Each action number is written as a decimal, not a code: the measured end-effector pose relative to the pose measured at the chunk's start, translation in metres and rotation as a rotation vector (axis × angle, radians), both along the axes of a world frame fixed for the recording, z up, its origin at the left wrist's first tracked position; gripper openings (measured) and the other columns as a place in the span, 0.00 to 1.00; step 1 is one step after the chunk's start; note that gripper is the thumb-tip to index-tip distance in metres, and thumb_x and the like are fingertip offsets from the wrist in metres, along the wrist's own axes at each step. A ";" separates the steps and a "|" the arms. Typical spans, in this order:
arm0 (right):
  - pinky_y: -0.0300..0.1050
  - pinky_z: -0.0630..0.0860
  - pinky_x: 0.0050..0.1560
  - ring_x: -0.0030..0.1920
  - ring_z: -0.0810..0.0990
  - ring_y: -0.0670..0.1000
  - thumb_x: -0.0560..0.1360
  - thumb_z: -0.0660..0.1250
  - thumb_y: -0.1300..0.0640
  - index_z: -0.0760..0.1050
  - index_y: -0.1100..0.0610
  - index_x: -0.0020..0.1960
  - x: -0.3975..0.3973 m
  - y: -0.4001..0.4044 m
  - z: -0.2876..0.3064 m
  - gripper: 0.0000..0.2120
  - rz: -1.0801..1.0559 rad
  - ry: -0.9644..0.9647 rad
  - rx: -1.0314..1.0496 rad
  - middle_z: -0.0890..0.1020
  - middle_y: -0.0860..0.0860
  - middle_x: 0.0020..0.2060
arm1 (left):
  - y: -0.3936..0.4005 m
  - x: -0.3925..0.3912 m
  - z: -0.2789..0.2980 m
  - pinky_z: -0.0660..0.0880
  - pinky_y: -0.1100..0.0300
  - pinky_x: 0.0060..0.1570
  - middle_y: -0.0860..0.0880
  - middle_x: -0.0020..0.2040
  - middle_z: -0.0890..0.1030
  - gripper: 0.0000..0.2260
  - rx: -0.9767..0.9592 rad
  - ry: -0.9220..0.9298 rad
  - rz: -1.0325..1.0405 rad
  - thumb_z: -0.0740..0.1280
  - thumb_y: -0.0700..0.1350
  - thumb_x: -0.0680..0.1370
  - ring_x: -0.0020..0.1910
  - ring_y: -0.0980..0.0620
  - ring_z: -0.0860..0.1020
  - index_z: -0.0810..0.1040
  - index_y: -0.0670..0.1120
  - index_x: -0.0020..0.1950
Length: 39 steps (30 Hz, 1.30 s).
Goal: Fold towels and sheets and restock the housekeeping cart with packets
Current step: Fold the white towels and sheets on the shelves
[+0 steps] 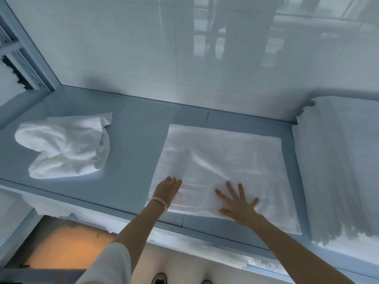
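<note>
A white towel (225, 160) lies spread flat on the grey shelf (133, 152), right of centre. My right hand (239, 203) presses flat on its near part with fingers spread. At the towel's near left edge is my left hand (168, 186), fingers bent down onto the cloth; whether it grips the edge I cannot tell. A second white towel (65, 146) lies crumpled at the left of the shelf.
A tall stack of folded white linen (336, 167) stands at the shelf's right end. A glossy white wall (184, 48) rises behind. A metal frame post (26, 48) stands at the left. More white cloth (51, 208) shows on the level below.
</note>
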State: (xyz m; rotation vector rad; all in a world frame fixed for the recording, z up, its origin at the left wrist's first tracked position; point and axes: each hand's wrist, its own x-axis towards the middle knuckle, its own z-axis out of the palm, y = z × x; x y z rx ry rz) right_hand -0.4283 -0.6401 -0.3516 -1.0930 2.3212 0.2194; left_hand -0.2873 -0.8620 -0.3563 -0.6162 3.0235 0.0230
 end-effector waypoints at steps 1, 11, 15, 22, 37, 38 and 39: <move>0.79 0.46 0.61 0.74 0.32 0.59 0.76 0.54 0.35 0.37 0.35 0.73 -0.002 0.003 0.001 0.34 -0.017 -0.008 0.001 0.31 0.45 0.74 | -0.005 0.001 0.003 0.66 0.68 0.16 0.49 0.22 0.72 0.23 -0.004 -0.002 -0.007 0.80 0.34 0.37 0.21 0.51 0.74 0.77 0.45 0.27; 0.73 0.45 0.68 0.74 0.33 0.60 0.67 0.33 0.24 0.54 0.42 0.75 0.010 -0.020 0.017 0.43 -0.014 -0.006 -0.077 0.38 0.49 0.76 | -0.026 0.020 0.012 0.77 0.57 0.46 0.42 0.54 0.75 0.13 0.124 -0.032 0.349 0.67 0.40 0.75 0.50 0.45 0.78 0.73 0.43 0.59; 0.67 0.45 0.71 0.75 0.34 0.58 0.81 0.51 0.43 0.50 0.48 0.77 0.035 -0.048 0.017 0.27 0.057 -0.017 -0.126 0.39 0.51 0.77 | -0.022 0.012 0.010 0.73 0.58 0.53 0.41 0.62 0.67 0.18 0.191 -0.161 0.408 0.60 0.43 0.80 0.58 0.45 0.72 0.63 0.46 0.69; 0.69 0.43 0.70 0.75 0.34 0.59 0.81 0.53 0.44 0.45 0.44 0.77 0.058 -0.069 0.001 0.29 0.032 -0.016 -0.063 0.36 0.49 0.76 | -0.041 0.003 0.010 0.71 0.57 0.55 0.42 0.57 0.76 0.12 0.515 -0.121 0.561 0.61 0.39 0.76 0.57 0.42 0.75 0.69 0.48 0.58; 0.64 0.52 0.71 0.77 0.46 0.57 0.77 0.44 0.36 0.51 0.41 0.76 0.033 -0.039 0.000 0.28 -0.104 0.152 -0.072 0.45 0.52 0.77 | -0.063 0.021 0.017 0.71 0.60 0.57 0.48 0.61 0.76 0.15 0.544 -0.281 0.426 0.61 0.36 0.75 0.60 0.47 0.75 0.77 0.48 0.59; 0.62 0.53 0.71 0.76 0.49 0.56 0.80 0.51 0.41 0.55 0.43 0.75 0.033 -0.040 0.003 0.25 -0.108 0.168 -0.083 0.50 0.53 0.77 | -0.060 0.018 0.020 0.70 0.58 0.59 0.47 0.64 0.73 0.15 0.472 -0.350 0.403 0.61 0.37 0.76 0.63 0.47 0.73 0.75 0.48 0.62; 0.59 0.54 0.72 0.76 0.54 0.56 0.80 0.55 0.47 0.59 0.47 0.74 0.032 -0.042 0.007 0.22 -0.108 0.192 -0.105 0.56 0.54 0.76 | -0.056 0.013 0.022 0.68 0.56 0.62 0.46 0.67 0.69 0.16 0.346 -0.382 0.369 0.60 0.38 0.77 0.66 0.46 0.70 0.72 0.48 0.65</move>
